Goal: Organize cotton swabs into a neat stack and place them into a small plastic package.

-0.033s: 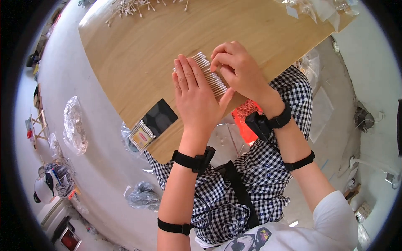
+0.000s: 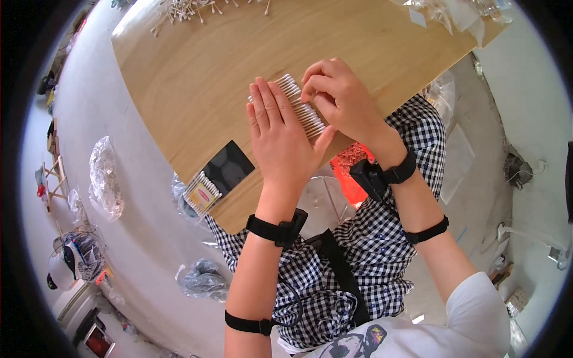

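A row of cotton swabs (image 2: pixel 301 107) lies on the wooden desk (image 2: pixel 197 77) between both hands. The left hand (image 2: pixel 280 134) lies flat, fingers apart, against the row; the right hand (image 2: pixel 340 98) curls its grip onto the row's far side. Toward the desk's near-left edge sit a dark case (image 2: pixel 227 167) and a swab packet (image 2: pixel 202 194); loose swabs (image 2: pixel 191 9) lie scattered far beyond.

Two hands (image 2: pixel 280 140), one wooden table (image 2: pixel 197 77), one black phone (image 2: pixel 228 167), two swab bundles (image 2: pixel 301 107).
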Tool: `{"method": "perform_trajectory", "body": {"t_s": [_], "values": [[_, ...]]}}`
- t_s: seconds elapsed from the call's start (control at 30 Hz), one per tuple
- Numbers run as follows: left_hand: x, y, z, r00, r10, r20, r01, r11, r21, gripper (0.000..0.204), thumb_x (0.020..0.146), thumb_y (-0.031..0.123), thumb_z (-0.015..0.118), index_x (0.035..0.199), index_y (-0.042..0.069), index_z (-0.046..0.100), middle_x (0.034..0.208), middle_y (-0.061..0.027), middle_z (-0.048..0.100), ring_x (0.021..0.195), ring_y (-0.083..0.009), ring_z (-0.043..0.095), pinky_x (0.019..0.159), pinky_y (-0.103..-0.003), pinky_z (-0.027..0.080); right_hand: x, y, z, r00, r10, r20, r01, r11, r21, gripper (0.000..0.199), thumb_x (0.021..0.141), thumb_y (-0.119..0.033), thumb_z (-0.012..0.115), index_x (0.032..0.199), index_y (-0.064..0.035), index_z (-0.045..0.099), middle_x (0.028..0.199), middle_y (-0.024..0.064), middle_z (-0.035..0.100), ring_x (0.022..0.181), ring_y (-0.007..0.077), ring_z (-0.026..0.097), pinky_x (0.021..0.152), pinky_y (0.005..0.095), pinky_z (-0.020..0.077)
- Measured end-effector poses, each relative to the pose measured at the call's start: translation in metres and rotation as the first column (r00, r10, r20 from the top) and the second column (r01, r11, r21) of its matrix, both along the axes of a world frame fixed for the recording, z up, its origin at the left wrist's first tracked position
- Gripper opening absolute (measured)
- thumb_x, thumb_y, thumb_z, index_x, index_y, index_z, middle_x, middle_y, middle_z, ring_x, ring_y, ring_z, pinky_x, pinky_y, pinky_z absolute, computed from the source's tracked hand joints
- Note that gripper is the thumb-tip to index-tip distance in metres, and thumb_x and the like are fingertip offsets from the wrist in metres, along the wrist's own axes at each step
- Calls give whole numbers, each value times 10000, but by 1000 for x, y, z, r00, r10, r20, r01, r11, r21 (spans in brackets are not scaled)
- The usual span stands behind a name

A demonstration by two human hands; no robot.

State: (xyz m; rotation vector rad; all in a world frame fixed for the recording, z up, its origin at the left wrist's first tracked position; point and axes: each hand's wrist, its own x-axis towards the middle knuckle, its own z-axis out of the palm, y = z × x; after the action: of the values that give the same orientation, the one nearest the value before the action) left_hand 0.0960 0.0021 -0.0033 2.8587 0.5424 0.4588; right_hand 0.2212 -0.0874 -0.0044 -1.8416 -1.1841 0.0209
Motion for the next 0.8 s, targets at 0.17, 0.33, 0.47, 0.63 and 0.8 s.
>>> {"method": "perform_trajectory", "body": {"t_s": [0.17, 0.33, 0.47, 0.63, 0.8], "values": [[-2, -2, 2, 1000, 11, -4, -11, 997, -80, 1006, 799, 541, 658, 1442, -132, 279, 1535, -302, 241, 1461, -385, 203, 1184, -461, 191, -2, 4, 8, 1000, -1, 16, 1, 1000, -16, 47, 753, -52, 635, 715, -32, 653, 915, 33, 607, 924, 235, 555, 806, 350, 497], [-3, -4, 3, 999, 31, -12, -32, 993, -113, 1015, 777, 529, 681, 1444, -126, 285, 1545, -289, 231, 1470, -374, 184, 1189, -456, 177, -2, 10, 12, 999, 27, 26, -25, 997, -78, 27, 751, -67, 650, 756, -40, 651, 913, 39, 603, 936, 242, 549, 800, 355, 497], [-2, -5, 4, 1000, 29, 3, -29, 991, -128, 1026, 776, 546, 681, 1445, -124, 286, 1548, -289, 223, 1472, -372, 178, 1191, -455, 170, 1, 17, 15, 998, 47, 36, -43, 993, -110, 58, 748, -81, 664, 784, -44, 639, 903, 48, 594, 925, 257, 542, 789, 365, 496], [-3, -5, 5, 999, 28, 31, -23, 988, -155, 1043, 786, 592, 660, 1441, -130, 289, 1547, -294, 221, 1473, -375, 173, 1190, -455, 166, 10, 24, 21, 996, 60, 72, -45, 981, -190, 58, 750, -96, 679, 771, -55, 644, 905, 50, 600, 923, 259, 548, 780, 364, 496], [-4, -5, 5, 999, 21, 44, -14, 989, -150, 1033, 829, 631, 603, 1437, -141, 285, 1549, -294, 217, 1473, -383, 166, 1190, -457, 148, 30, 35, 25, 985, -3, 171, 49, 963, -265, 47, 758, -106, 687, 778, -70, 663, 922, 46, 614, 939, 259, 559, 789, 373, 493]]}}
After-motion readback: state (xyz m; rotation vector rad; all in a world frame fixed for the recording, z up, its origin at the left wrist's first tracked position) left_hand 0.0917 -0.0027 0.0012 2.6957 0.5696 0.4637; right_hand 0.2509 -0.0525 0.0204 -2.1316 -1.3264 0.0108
